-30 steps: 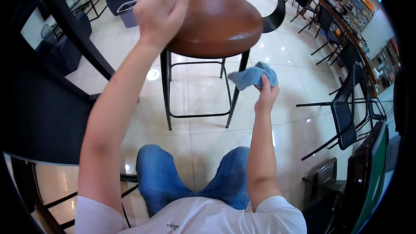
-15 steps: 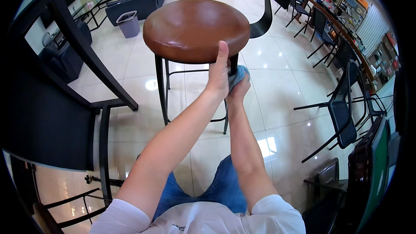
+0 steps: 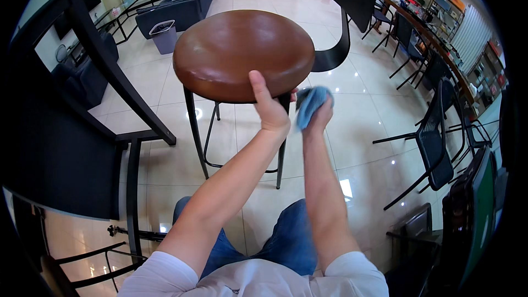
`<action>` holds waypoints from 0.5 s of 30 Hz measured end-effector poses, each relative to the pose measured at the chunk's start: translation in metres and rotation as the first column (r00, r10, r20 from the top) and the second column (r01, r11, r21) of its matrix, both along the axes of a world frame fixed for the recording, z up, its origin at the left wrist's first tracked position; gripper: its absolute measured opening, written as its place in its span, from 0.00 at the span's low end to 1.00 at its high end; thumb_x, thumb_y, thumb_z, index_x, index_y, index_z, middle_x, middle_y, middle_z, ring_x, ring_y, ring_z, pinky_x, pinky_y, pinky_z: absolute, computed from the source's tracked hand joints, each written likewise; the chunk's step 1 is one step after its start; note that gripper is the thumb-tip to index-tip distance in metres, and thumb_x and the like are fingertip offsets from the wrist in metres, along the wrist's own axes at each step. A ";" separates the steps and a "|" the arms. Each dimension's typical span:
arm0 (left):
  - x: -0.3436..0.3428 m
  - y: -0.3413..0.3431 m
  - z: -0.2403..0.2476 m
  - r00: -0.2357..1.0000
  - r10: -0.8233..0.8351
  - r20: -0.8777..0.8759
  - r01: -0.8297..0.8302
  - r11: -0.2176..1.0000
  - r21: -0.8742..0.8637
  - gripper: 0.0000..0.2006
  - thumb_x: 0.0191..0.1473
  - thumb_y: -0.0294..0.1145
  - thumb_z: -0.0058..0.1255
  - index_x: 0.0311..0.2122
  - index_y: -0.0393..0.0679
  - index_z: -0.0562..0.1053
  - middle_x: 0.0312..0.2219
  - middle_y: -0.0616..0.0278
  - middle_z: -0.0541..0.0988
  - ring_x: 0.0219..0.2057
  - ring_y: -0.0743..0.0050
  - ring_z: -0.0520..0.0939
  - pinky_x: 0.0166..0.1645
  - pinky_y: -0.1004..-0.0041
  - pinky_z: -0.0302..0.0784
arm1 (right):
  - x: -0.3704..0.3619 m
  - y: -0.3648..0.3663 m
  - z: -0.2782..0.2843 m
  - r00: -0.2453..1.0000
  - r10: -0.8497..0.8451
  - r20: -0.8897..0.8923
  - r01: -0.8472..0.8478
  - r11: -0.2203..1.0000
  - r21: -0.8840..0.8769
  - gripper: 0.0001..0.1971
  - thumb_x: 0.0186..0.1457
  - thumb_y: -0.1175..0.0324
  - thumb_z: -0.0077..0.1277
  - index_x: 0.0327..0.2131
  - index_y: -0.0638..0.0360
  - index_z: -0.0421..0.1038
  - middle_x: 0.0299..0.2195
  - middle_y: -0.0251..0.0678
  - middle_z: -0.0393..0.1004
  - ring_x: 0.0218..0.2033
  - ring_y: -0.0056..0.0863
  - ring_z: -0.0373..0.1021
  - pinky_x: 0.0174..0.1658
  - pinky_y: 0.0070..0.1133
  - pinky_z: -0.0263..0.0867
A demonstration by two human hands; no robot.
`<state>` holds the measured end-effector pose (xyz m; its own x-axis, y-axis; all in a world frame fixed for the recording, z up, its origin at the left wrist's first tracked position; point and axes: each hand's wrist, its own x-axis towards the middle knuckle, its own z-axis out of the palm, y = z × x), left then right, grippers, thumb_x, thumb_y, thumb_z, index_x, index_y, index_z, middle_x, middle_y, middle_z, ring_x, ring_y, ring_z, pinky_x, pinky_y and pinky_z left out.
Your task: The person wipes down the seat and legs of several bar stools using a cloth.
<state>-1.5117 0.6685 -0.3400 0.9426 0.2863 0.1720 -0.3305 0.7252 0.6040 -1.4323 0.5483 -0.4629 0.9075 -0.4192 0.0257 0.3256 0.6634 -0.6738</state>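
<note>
In front of me stands a tall stool with a round brown padded seat, black metal legs and a curved black back support. My left hand grips it at the near edge, thumb pressed on the side of the seat and fingers wrapped behind the top of the near right leg. A crumpled blue cloth is bunched in my right hand, just right of that leg. A gap shows between cloth and leg.
A large black chair rises close on my left. Black chairs line a long table at the right. Farther off are a grey bin and a dark sofa. A green-topped table edge stands near right.
The stool's seat appears lower and slightly left, nearer to me. My right hand and the cloth have moved right, off the leg. My left hand still grips the stool.
</note>
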 end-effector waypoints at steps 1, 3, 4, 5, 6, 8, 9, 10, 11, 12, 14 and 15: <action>-0.005 0.006 -0.001 0.999 -0.019 0.030 0.018 0.999 0.040 0.42 0.55 0.78 0.33 0.47 0.41 0.69 0.30 0.58 0.76 0.25 0.69 0.75 0.27 0.72 0.68 | 0.014 -0.009 0.017 0.997 0.056 0.057 -0.053 0.997 -0.061 0.20 0.65 0.56 0.35 0.44 0.60 0.73 0.36 0.40 0.78 0.36 0.35 0.76 0.39 0.30 0.73; -0.019 0.017 -0.003 0.999 -0.041 0.003 0.041 0.999 0.021 0.43 0.55 0.78 0.30 0.48 0.41 0.68 0.30 0.58 0.76 0.24 0.68 0.74 0.26 0.72 0.68 | 0.053 -0.007 0.042 0.979 0.185 0.083 -0.182 0.983 -0.034 0.16 0.65 0.55 0.42 0.46 0.55 0.72 0.40 0.37 0.78 0.41 0.26 0.75 0.44 0.26 0.71; -0.026 0.020 -0.001 0.996 -0.035 0.078 0.032 0.999 0.039 0.43 0.55 0.77 0.29 0.49 0.40 0.67 0.30 0.57 0.76 0.23 0.67 0.74 0.25 0.71 0.67 | 0.059 -0.027 0.047 0.805 0.570 0.161 -0.546 0.820 -0.174 0.13 0.63 0.58 0.48 0.41 0.57 0.72 0.35 0.33 0.76 0.36 0.23 0.73 0.40 0.22 0.70; -0.034 0.020 0.002 0.998 -0.038 0.048 0.037 0.999 0.017 0.41 0.56 0.76 0.30 0.49 0.42 0.67 0.31 0.56 0.76 0.21 0.65 0.73 0.23 0.71 0.66 | 0.071 -0.022 0.055 0.806 0.568 0.167 -0.543 0.821 -0.174 0.13 0.63 0.58 0.48 0.41 0.57 0.72 0.35 0.33 0.76 0.36 0.23 0.73 0.40 0.22 0.70; -0.044 0.018 0.007 0.998 -0.045 0.038 0.044 0.999 0.022 0.41 0.56 0.77 0.29 0.47 0.41 0.68 0.30 0.57 0.76 0.21 0.67 0.73 0.23 0.72 0.66 | 0.085 -0.013 0.063 0.831 0.470 0.299 -0.414 0.880 -0.233 0.12 0.64 0.60 0.47 0.41 0.57 0.72 0.34 0.32 0.75 0.36 0.22 0.73 0.41 0.21 0.70; -0.056 0.023 0.006 0.999 -0.031 0.029 0.030 0.999 0.034 0.42 0.56 0.77 0.28 0.45 0.41 0.69 0.29 0.58 0.76 0.21 0.69 0.73 0.23 0.73 0.66 | 0.092 0.003 0.069 0.815 0.367 0.449 -0.273 0.926 -0.262 0.11 0.65 0.61 0.46 0.41 0.57 0.72 0.35 0.31 0.75 0.37 0.21 0.72 0.42 0.21 0.69; -0.059 0.026 0.002 0.998 -0.062 0.030 0.061 0.997 0.044 0.41 0.56 0.77 0.28 0.45 0.41 0.68 0.29 0.58 0.76 0.20 0.68 0.73 0.22 0.72 0.66 | 0.088 -0.001 0.069 0.823 0.389 0.413 -0.307 0.918 -0.252 0.11 0.65 0.61 0.45 0.42 0.57 0.72 0.36 0.31 0.75 0.38 0.22 0.72 0.43 0.21 0.69; -0.061 0.033 0.001 0.996 -0.087 0.029 0.085 0.995 0.054 0.41 0.56 0.77 0.28 0.45 0.41 0.68 0.29 0.58 0.77 0.19 0.68 0.73 0.20 0.72 0.65 | 0.081 -0.001 0.070 0.825 0.414 0.386 -0.342 0.908 -0.242 0.12 0.65 0.60 0.45 0.43 0.57 0.72 0.37 0.32 0.75 0.39 0.22 0.71 0.44 0.22 0.69; -0.063 0.039 0.002 0.997 -0.077 0.028 0.075 0.995 0.058 0.41 0.56 0.77 0.28 0.45 0.41 0.68 0.29 0.58 0.77 0.19 0.68 0.73 0.20 0.72 0.65 | 0.075 -0.004 0.071 0.823 0.436 0.365 -0.373 0.898 -0.232 0.12 0.65 0.60 0.45 0.43 0.57 0.71 0.38 0.32 0.75 0.40 0.22 0.71 0.45 0.22 0.68; -0.065 0.045 0.003 0.997 -0.075 0.026 0.074 0.996 0.048 0.41 0.56 0.76 0.28 0.45 0.41 0.68 0.29 0.58 0.77 0.19 0.67 0.73 0.20 0.72 0.65 | 0.069 -0.005 0.073 0.818 0.456 0.350 -0.398 0.889 -0.228 0.13 0.66 0.59 0.44 0.44 0.57 0.71 0.39 0.32 0.74 0.41 0.23 0.71 0.46 0.22 0.68; -0.069 0.048 0.006 0.997 -0.078 0.022 0.078 0.997 0.028 0.41 0.56 0.76 0.28 0.45 0.42 0.68 0.30 0.58 0.77 0.18 0.67 0.73 0.19 0.72 0.65 | 0.060 -0.010 0.073 0.816 0.468 0.338 -0.412 0.882 -0.227 0.14 0.66 0.58 0.44 0.45 0.57 0.71 0.41 0.33 0.74 0.43 0.23 0.70 0.48 0.23 0.68; -0.070 0.052 0.010 0.995 -0.097 0.009 0.097 0.995 0.035 0.40 0.55 0.77 0.29 0.46 0.43 0.68 0.30 0.58 0.77 0.18 0.67 0.73 0.18 0.72 0.65 | 0.057 -0.008 0.072 0.816 0.468 0.339 -0.411 0.882 -0.229 0.14 0.66 0.58 0.43 0.46 0.57 0.71 0.42 0.33 0.74 0.44 0.24 0.70 0.49 0.23 0.67</action>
